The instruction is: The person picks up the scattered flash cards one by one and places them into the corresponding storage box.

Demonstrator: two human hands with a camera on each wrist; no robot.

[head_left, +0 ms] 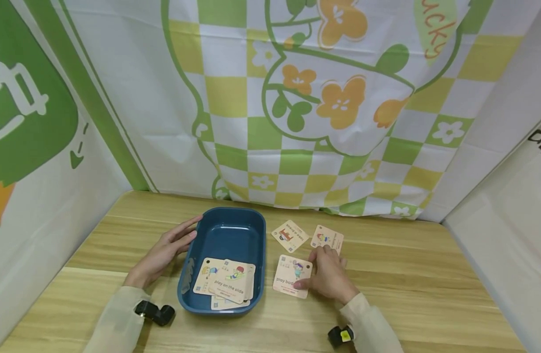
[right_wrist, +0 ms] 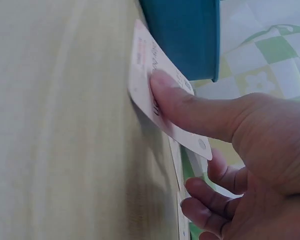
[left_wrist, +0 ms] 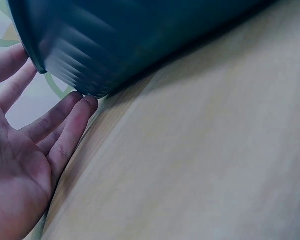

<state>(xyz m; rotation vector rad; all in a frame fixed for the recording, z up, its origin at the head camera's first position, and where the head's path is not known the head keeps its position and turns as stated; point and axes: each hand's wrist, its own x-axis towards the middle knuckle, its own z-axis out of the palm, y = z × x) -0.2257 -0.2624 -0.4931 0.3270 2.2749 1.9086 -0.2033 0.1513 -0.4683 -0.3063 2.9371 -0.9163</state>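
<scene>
In the head view, my right hand pinches a square picture card printed "play bad…", the last letters hidden by the thumb. The right wrist view shows this card tilted up from the table, thumb on its printed face. My left hand rests at the left side of a blue plastic tray. Its fairly straight fingers touch the tray's rim and lower wall in the left wrist view. Several overlapping cards lie at the tray's near end, the top one reading "play on the slide".
Beyond the held card, a "take a break" card lies turned on the wooden table. Another card lies beside it, partly behind my right fingers. A patterned cloth hangs along the table's back edge, with white sheets at both sides.
</scene>
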